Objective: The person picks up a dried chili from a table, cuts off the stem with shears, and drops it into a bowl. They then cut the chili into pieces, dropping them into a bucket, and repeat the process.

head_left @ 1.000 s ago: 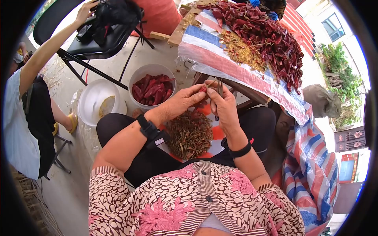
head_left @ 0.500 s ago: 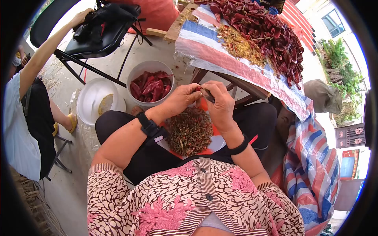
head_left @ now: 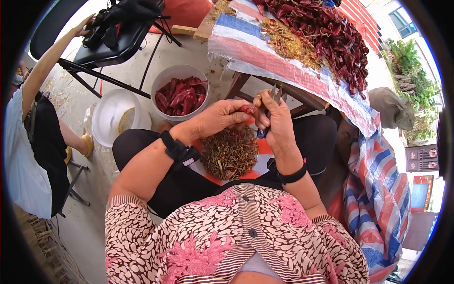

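Note:
Above my lap, my left hand (head_left: 225,116) pinches a dark red dried chili (head_left: 248,109) between thumb and fingers. My right hand (head_left: 275,118) is closed on a pair of scissors (head_left: 275,93), whose blades point up and away and look slightly parted. A dark blue scissor handle shows beneath its fingers. The two hands are close together, fingertips almost meeting at the chili. Below them, between my legs, lies a heap of stems and small red bits (head_left: 229,154) on a red and white surface.
Ahead stand a white bucket of red chilies (head_left: 182,97) and a nearly empty white tub (head_left: 116,118). A striped sheet (head_left: 265,59) on a table bears cut chilies (head_left: 326,42) and seeds. At left, a person's arm (head_left: 47,54) reaches to a black chair (head_left: 109,49).
My right hand has turned and lowered slightly, and the scissor blades now point upward. More of the chili shows in my left hand. The other person's hand has shifted left.

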A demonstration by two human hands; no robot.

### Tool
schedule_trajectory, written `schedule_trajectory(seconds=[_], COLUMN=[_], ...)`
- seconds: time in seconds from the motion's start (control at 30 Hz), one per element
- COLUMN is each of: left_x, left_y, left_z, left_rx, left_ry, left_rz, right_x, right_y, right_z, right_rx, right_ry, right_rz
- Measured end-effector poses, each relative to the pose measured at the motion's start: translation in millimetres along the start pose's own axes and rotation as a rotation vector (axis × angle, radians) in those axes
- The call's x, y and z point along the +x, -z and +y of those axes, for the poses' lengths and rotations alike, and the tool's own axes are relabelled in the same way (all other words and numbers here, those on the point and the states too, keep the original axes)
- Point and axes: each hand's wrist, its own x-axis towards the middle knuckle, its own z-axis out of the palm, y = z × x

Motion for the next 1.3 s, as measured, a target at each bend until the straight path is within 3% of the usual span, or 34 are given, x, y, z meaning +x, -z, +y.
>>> schedule_trajectory(seconds=[0.13,0.23,0.33,0.37,0.47,0.57,0.77,0.87,0.93,0.97,1.0,1.07,1.13,1.2,1.3], left_x=[-1,-4,-4,-5,-7,-11,-10,-7,-6,-7,-9,-11,-11,-9,-4], left_y=[-3,1,5,5,6,8,8,24,56,65,73,91,111,116,113], left_z=[4,6,3,4,10,19,22,26,-15,-16,-18,-34,-45,-48,-44], left_rx=[0.129,0.014,-0.016,-0.013,-0.014,-0.024,-0.061,0.466,0.958,1.115,1.268,1.513,1.606,1.664,1.644], left_ry=[-0.129,-0.060,-0.062,-0.078,-0.078,-0.010,-0.140,0.037,-0.218,-0.060,0.112,0.083,0.199,0.292,0.422], left_rz=[0.019,-0.017,-0.042,-0.058,-0.059,-0.051,-0.034,0.221,0.428,0.459,0.496,0.583,0.604,0.641,0.625], right_x=[-8,-10,-12,-14,-12,-13,-19,-19,-13,-5,3,20,44,67,109], right_y=[10,32,51,58,55,47,36,44,56,73,86,114,147,178,249], right_z=[-3,9,38,36,26,12,-7,-30,-50,-55,-65,-92,-121,-152,-188], right_rx=[-0.200,-0.483,-0.894,-0.955,-1.009,-0.862,-0.875,-1.069,-1.147,-1.079,-1.160,-1.312,-1.529,-1.616,-1.644], right_ry=[-0.008,-0.091,0.055,-0.062,-0.068,0.024,0.082,0.158,0.180,0.112,0.181,0.304,0.320,0.224,0.297], right_rz=[0.074,-0.007,-0.028,-0.063,-0.071,-0.070,-0.091,-0.025,0.045,0.089,0.148,0.250,0.396,0.562,0.726])
